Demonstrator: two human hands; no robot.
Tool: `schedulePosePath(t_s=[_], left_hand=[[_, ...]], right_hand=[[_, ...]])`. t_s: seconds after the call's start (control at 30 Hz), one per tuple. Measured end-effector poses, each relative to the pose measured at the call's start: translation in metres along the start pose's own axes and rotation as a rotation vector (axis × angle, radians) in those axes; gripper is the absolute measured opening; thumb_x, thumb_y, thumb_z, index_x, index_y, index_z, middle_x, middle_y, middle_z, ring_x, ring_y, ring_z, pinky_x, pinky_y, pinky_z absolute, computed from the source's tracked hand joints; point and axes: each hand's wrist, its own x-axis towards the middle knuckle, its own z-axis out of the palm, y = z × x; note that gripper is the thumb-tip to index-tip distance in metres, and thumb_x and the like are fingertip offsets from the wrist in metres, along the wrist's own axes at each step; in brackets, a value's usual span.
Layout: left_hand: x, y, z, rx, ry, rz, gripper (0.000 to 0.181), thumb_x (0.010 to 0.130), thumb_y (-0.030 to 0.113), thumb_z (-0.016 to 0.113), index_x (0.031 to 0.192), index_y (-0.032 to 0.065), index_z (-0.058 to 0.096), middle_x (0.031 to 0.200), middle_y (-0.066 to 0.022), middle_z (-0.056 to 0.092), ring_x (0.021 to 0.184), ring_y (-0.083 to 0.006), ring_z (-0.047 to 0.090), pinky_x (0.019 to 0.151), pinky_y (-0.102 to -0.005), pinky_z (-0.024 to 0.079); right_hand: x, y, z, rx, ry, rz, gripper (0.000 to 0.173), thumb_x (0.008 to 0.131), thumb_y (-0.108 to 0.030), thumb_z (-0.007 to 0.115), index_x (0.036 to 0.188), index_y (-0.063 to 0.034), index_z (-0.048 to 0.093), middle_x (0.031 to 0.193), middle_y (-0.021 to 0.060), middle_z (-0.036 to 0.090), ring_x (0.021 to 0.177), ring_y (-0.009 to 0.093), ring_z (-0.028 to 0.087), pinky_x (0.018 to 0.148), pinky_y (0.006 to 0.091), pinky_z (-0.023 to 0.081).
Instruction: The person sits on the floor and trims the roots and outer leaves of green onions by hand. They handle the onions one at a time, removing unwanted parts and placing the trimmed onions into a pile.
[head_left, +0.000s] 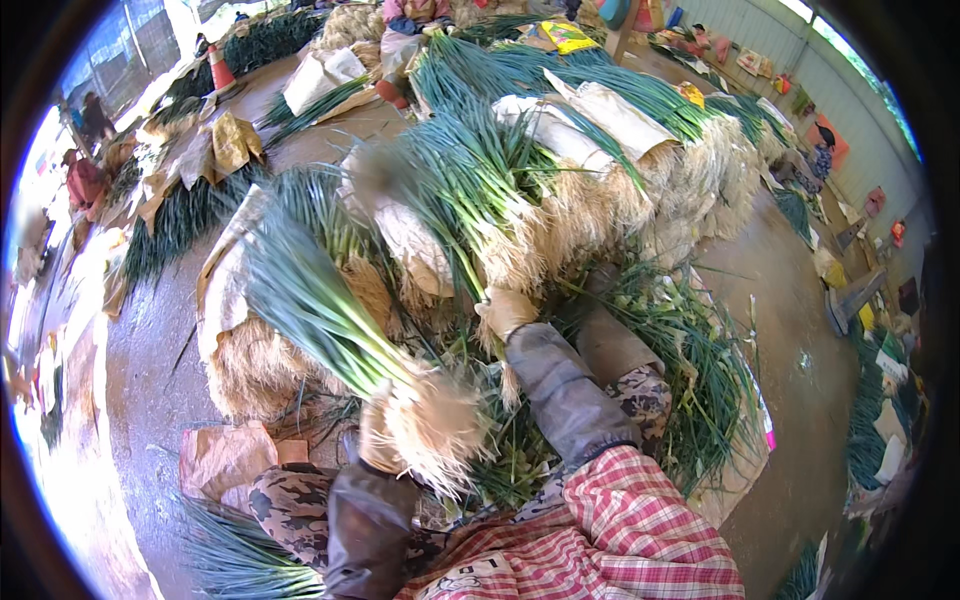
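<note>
My left hand (380, 431), in a pale glove, grips a thick bundle of green onions (330, 315) near its root end. The bundle's green leaves point up and left, and its pale roots fan out to the right of the hand. My right hand (506, 311), gloved too, is closed on the lower stem of a green onion (472, 277) whose root hangs below the fist. Just beyond the right hand lies a large pile of green onions (480, 187) with roots towards me. Dark sleeve covers are on both forearms.
Loose leaf trimmings (675, 360) lie between and right of my legs. Onion bundles under a pale sack (232, 277) stand at left. A crumpled paper sack (225, 457) lies by my left knee. Several people sit farther off; one person (416, 19) is straight ahead. An orange cone (219, 69) stands back left.
</note>
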Motion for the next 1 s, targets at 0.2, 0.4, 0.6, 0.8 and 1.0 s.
schedulePosePath(t_s=[0.2,0.4,0.6,0.8,1.0], left_hand=[[-0.022,-0.025,-0.036,-0.110,0.192,-0.047,0.053,0.084,0.023,0.066,0.127,0.0000,0.046,0.116,-0.0182,0.058,0.104,-0.0307,0.059,0.092,-0.0445,0.049],[-0.019,-0.045,-0.059,0.168,0.356,-0.060,0.033,0.089,0.025,0.062,0.110,0.0008,0.059,0.092,-0.0089,0.064,0.073,-0.0163,0.063,0.063,-0.0283,0.055],[-0.032,-0.052,-0.086,-0.035,0.140,0.013,0.049,0.083,0.028,0.067,0.120,0.0011,0.050,0.102,-0.0098,0.061,0.090,-0.0217,0.061,0.084,-0.0361,0.051],[-0.038,-0.062,-0.071,-0.144,0.299,-0.083,0.025,0.088,0.017,0.060,0.103,-0.0032,0.059,0.089,-0.0135,0.066,0.079,-0.0203,0.066,0.070,-0.0316,0.058],[-0.041,-0.071,-0.075,-0.110,0.314,0.115,0.024,0.091,0.016,0.054,0.100,-0.0060,0.058,0.086,-0.0138,0.065,0.070,-0.0199,0.064,0.062,-0.0301,0.055]], right_hand=[[-0.083,-0.031,-0.019,0.892,-0.408,0.023,0.023,0.089,-0.025,0.063,0.098,-0.0031,0.065,0.078,0.0061,0.067,0.057,0.011,0.056,0.052,0.0259,0.048],[-0.127,-0.042,-0.016,0.265,-0.270,-0.441,0.018,0.087,-0.018,0.061,0.100,-0.0067,0.066,0.091,0.0151,0.068,0.074,0.023,0.065,0.065,0.0353,0.052],[-0.125,-0.014,-0.060,0.842,-0.548,-0.347,0.030,0.097,-0.031,0.049,0.100,-0.0054,0.065,0.090,0.0065,0.069,0.056,0.007,0.055,0.049,0.0224,0.048],[-0.087,-0.064,-0.024,1.155,-0.441,0.130,0.034,0.089,-0.038,0.064,0.094,-0.0048,0.070,0.068,-0.0025,0.059,0.054,0.004,0.038,0.043,0.0203,0.030],[-0.112,-0.059,0.002,0.784,0.216,-0.081,0.034,0.096,-0.029,0.052,0.081,-0.0024,0.067,0.074,0.0082,0.067,0.061,0.019,0.058,0.057,0.0318,0.046]])
